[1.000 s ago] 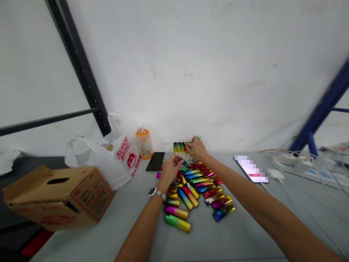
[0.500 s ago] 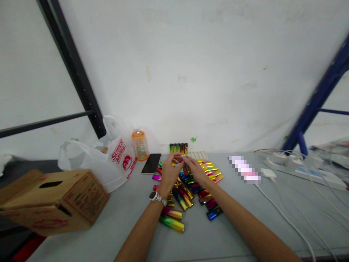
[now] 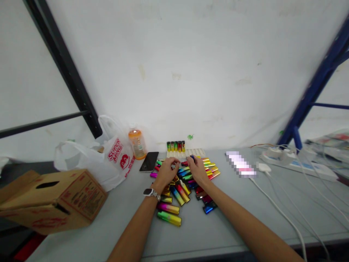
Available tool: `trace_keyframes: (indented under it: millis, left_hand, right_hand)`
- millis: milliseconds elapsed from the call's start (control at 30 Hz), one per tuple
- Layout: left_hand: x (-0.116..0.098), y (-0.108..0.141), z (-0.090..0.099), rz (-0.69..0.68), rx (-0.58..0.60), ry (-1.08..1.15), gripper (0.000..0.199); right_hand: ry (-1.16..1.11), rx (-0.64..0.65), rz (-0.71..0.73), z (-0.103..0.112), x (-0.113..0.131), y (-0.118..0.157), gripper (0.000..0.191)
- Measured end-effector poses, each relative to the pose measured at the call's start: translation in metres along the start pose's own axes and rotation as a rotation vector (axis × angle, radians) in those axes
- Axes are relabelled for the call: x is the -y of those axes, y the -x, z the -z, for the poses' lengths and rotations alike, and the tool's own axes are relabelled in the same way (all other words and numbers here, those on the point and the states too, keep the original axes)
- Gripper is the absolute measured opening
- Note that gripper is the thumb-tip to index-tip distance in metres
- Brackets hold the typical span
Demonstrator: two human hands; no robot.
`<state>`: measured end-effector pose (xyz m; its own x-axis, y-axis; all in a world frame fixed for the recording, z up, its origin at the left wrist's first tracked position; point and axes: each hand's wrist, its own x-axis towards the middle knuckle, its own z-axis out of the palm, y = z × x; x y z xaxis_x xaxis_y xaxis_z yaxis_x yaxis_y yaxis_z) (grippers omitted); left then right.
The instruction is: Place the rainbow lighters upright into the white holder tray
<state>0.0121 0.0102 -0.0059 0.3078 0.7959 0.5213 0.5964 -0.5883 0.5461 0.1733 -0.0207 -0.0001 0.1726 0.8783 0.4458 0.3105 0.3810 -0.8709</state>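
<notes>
1. The gray counter [image 3: 120,205] was the biggest thing, and it carried the white tray [image 3: 198,153] near the wall.
2. A messy heap of shiny sticks [image 3: 178,195] lay on the counter in front of the white tray. Most lay flat, pointing many ways. This looked like the big part left, so the work seemed to be near its start.
3. The white tray itself had lots of little dots, maybe holes, showing toward its right end.
4. The left hand [image 3: 167,172] was over the heap, in front of the tray's left part. Its grip was loosely curled, with thumb and finger close. I could not tell if it had hold of anything.
5. The right hand [image 3: 197,171] was in front of the tray's right part. Its grip was pinched closed on one stick.
6. Five standing sticks [image 3: 176,146] made a neat row at the tray's back left. They looked done.
7. The dark blue stick [image 3: 192,157] poked up from the right grip, just in front of the tray, not yet in the row.
</notes>
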Motion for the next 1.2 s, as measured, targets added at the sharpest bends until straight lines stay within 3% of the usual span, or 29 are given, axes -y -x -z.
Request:
trace_keyframes:
  millis: [267, 367, 533, 667, 833, 1000, 1200]
  left_hand:
    - [-0.008, 0.001, 0.007, -0.044, 0.059, -0.102, 0.016]
    - [-0.014, 0.000, 0.019, 0.050, 0.083, -0.200, 0.016]
    - [-0.023, 0.002, 0.036, 0.312, 0.180, -0.375, 0.034]
    - [-0.028, 0.005, 0.038, 0.351, 0.281, -0.401, 0.038]
    - [-0.029, 0.006, 0.034, 0.335, 0.283, -0.405, 0.038]
    - [-0.026, 0.007, 0.032, 0.309, 0.259, -0.423, 0.038]
    - [-0.027, 0.008, 0.027, 0.339, 0.192, -0.442, 0.031]
  right_hand:
    - [-0.056, 0.041, -0.010, 0.002, 0.003, 0.003, 0.043]
    - [-0.014, 0.032, -0.022, 0.000, 0.000, 0.002, 0.037]
    - [-0.023, 0.026, 0.004, 0.000, 0.000, 0.001, 0.028]
    - [-0.091, 0.035, -0.003, 0.000, 0.001, 0.001, 0.029]
    - [-0.090, 0.156, 0.025, 0.002, 0.000, -0.001, 0.032]
    - [0.143, 0.136, 0.250, 0.006, 0.003, -0.019, 0.038]
    - [0.220, 0.214, 0.271, -0.005, -0.004, -0.063, 0.049]
